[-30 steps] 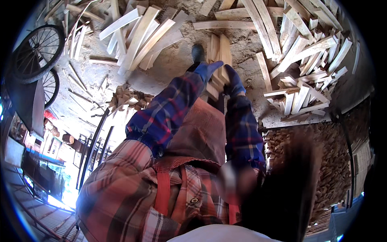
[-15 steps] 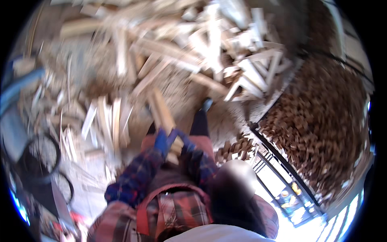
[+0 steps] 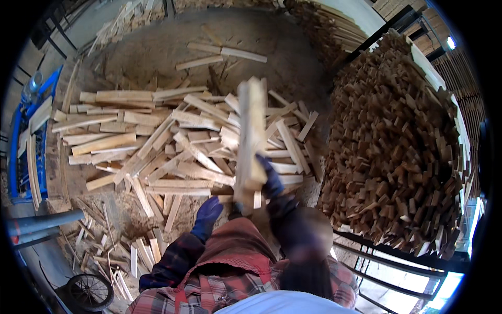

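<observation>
My right hand, in a dark blue glove, grips a bundle of wooden slats from its right side. The bundle stands out lengthwise in front of me, slightly blurred, its end grain facing me. My left hand, in a blue-purple glove, is in front of my apron, holding nothing, its fingers stretched forward. Beyond both hands lies a wide heap of loose pale slats on the floor, pointing in many directions. The held bundle hides part of this heap.
A tall stack of wood pieces fills a dark metal frame on the right. At the left stand a blue metal machine, a grey pipe and a spoked wheel. Thin offcuts lie nearby. A few slats lie farther off.
Both hands were together at wood pieces near my lap. Now the right hand holds the bundle out ahead, and the left is off it. My view has lifted and turned toward the heap.
</observation>
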